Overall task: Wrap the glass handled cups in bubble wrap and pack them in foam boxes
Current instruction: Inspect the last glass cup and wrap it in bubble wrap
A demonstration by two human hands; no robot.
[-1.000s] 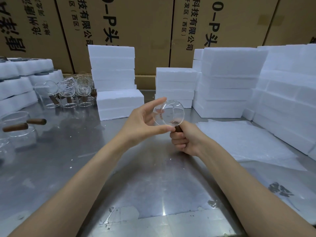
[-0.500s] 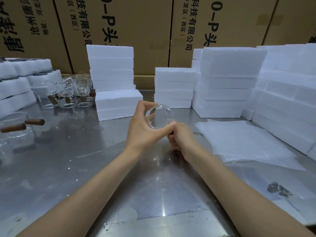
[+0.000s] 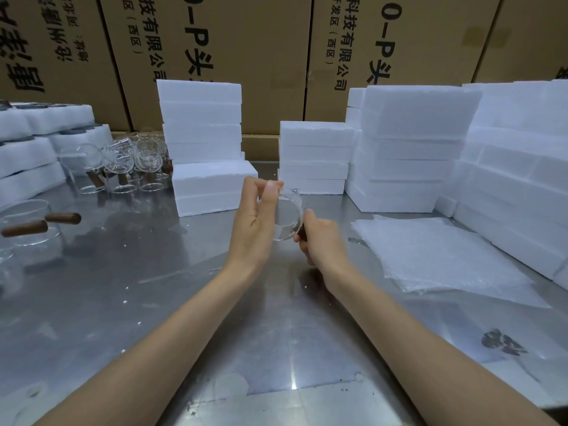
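I hold one clear glass cup with a dark wooden handle above the middle of the steel table. My right hand is closed around the handle, which it mostly hides. My left hand pinches the cup's rim between thumb and fingers, palm facing right. A stack of bubble wrap sheets lies flat on the table to the right of the hands. White foam boxes stand stacked just behind the cup.
More glass cups with wooden handles cluster at the back left, and two larger ones sit at the left edge. Foam stacks rise at the back and along the right side. Cardboard cartons form the wall behind.
The cup has turned in my hands from facing me to near edge-on. My left hand has shifted its grip up onto the rim, and both hands sit a little further from me.
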